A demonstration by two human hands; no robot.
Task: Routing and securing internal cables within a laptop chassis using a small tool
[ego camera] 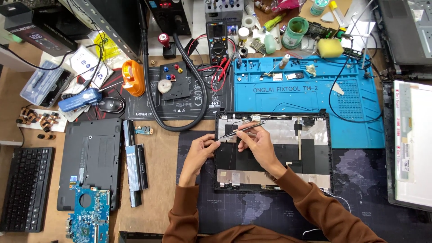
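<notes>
From my remote seat, the head camera looks down on a crowded repair bench [162,180] where a dark desk mat [360,180] carries an opened laptop lid shell [310,153], its black frame lined inside with silver foil and black patches. Above it lies a blue silicone repair mat [306,112] scattered with screws and small parts, and at the far right edge a bare display panel [414,148] rests face up. To the left I see a grey laptop base cover [90,157], a black keyboard [24,189], a long battery pack [137,168] and a blue circuit board [90,220] near the bottom edge. A black multimeter [217,38] stands at the top centre with red and black leads trailing beside it. My right hand [258,144] is closed around slim metal tweezers [236,132], which run leftward across the upper left part of the shell. My left hand [200,150] sits at the shell's left edge, fingers curled narrow and pinching at the tweezers' tip; what they grip there looks like a thin wire, though it is too small for me to tell.
</notes>
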